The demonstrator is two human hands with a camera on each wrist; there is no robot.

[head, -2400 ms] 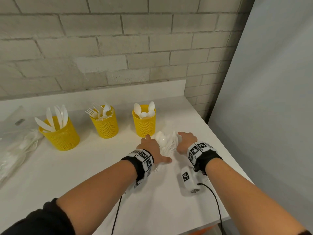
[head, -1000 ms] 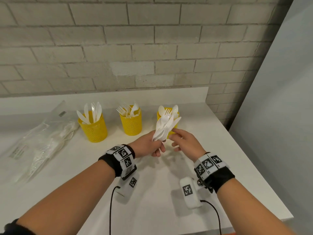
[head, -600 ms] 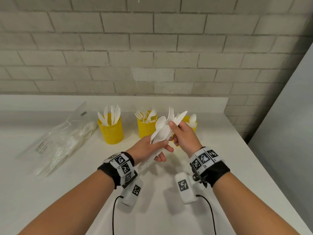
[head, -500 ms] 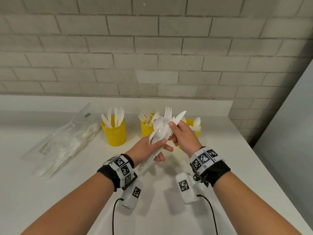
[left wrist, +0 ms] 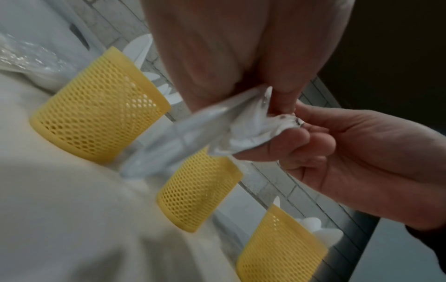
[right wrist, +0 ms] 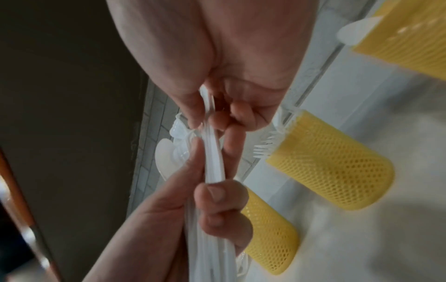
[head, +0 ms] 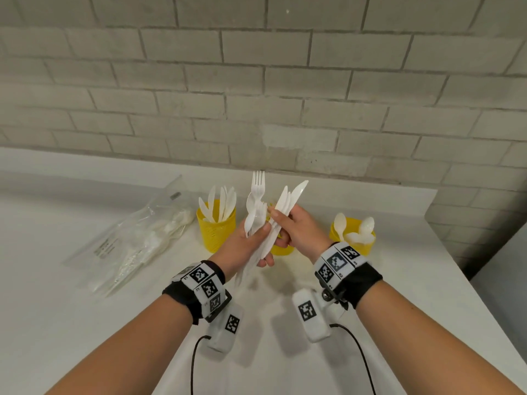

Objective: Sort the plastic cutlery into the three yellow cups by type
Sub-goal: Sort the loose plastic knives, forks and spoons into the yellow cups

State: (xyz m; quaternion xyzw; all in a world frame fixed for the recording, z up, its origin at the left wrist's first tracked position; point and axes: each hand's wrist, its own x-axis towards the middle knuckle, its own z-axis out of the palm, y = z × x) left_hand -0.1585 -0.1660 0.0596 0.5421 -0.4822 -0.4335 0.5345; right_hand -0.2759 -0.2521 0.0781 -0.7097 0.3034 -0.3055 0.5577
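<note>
Above the table my left hand [head: 254, 244] grips a bundle of white plastic cutlery [head: 255, 208], with forks and spoons sticking up. My right hand [head: 286, 224] pinches a few white knives [head: 288, 200] at the bundle's right side, fanned slightly away from it. Three yellow mesh cups stand behind. The left cup [head: 216, 230] holds knives, the middle cup [head: 282, 250] is mostly hidden by my hands, and the right cup [head: 353, 238] holds spoons. The left wrist view shows the bundle's handles [left wrist: 193, 133] between both hands. The right wrist view shows the knives [right wrist: 214, 154] and forks in the middle cup [right wrist: 333, 171].
A clear plastic bag [head: 134, 240] with more white cutlery lies at the left of the white table [head: 85, 323]. A brick wall rises behind the cups. The table's right edge drops off beside the spoon cup.
Both hands lifted the cutlery bundle off the table. The right hand took hold of the knives and is drawing them rightward, apart from the forks and spoons.
</note>
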